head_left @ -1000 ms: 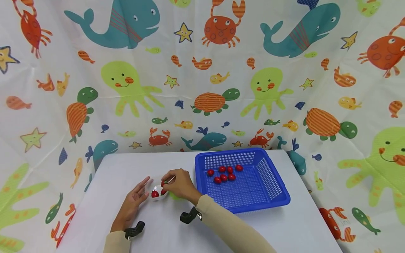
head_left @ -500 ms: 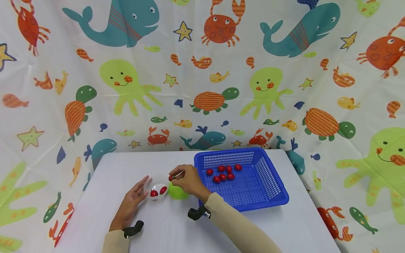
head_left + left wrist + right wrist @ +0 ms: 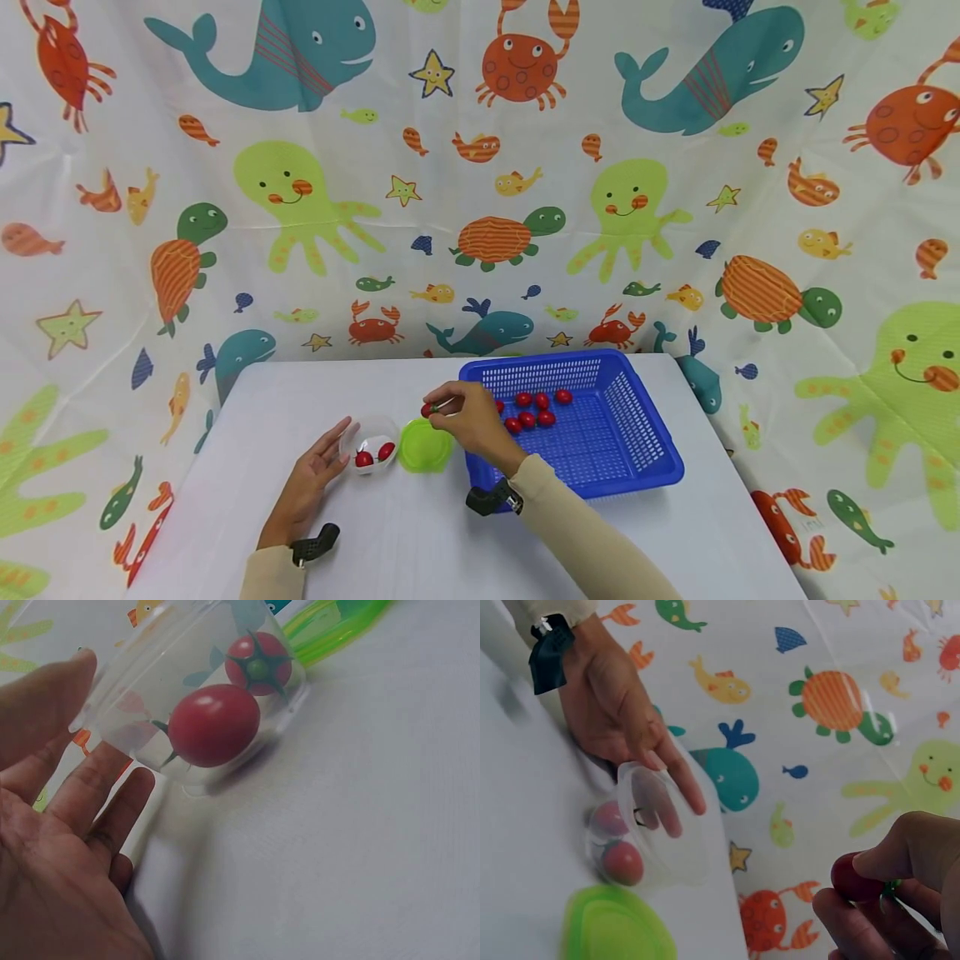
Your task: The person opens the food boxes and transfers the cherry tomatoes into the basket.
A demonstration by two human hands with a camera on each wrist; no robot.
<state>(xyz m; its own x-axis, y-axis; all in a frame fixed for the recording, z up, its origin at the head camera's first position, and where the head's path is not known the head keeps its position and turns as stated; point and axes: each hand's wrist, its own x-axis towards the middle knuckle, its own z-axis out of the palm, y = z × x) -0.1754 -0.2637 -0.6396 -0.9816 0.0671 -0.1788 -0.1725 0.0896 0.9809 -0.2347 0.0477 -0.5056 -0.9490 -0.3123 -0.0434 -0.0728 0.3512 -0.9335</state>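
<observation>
My right hand [image 3: 474,421] pinches a small red tomato [image 3: 855,877] with a green stem between thumb and fingers, raised above the back of a lime-green lid [image 3: 424,447]. Left of the lid stands a clear plastic tub [image 3: 372,460] with two more small tomatoes [image 3: 215,725] inside. My left hand [image 3: 318,465] is at the tub's left side, its fingers fairly straight and spread. In the left wrist view the thumb reaches the tub's rim, and the other fingers lie along its outer wall, partly hidden behind it.
A blue perforated basket [image 3: 670,467] stands to the right, with several small tomatoes [image 3: 527,420] in its back left part. My right forearm crosses its front left corner. A sea-animal printed curtain [image 3: 450,192] hangs behind and beside the white table [image 3: 405,542].
The right hand has moved right with its tomato, from over the tub to over the lid's back edge, uncovering the lid. The left hand stays beside the tub.
</observation>
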